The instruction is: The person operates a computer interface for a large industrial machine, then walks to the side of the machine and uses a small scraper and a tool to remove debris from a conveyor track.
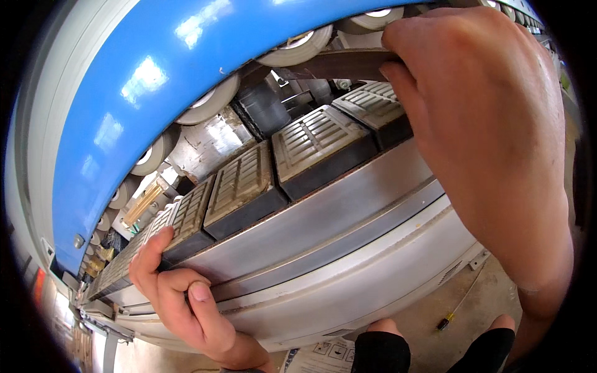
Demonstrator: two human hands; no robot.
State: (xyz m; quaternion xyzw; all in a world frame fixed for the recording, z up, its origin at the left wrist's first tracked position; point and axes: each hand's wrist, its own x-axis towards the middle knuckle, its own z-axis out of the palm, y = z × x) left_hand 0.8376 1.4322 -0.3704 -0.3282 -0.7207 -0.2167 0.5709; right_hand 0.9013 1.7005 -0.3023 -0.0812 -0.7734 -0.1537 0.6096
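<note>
My right hand, at the upper right, is closed with thumb and fingertips on the end of a dark brown strip, which looks like a flat belt. The strip runs left beneath the white rollers and over the row of pads; its far part is hidden. At the lower left, my left hand rests against the edge of the pad row, holding nothing. Its outer fingers reach up onto a ridged pad with a black side, one of several in line. The thumb lies beside a bent finger.
A glossy blue machine cover arches above the rollers. Metal rails and a pale lower panel run along the near side. On the floor lie a yellow-and-black-handled screwdriver and a printed white sack, near my knees.
</note>
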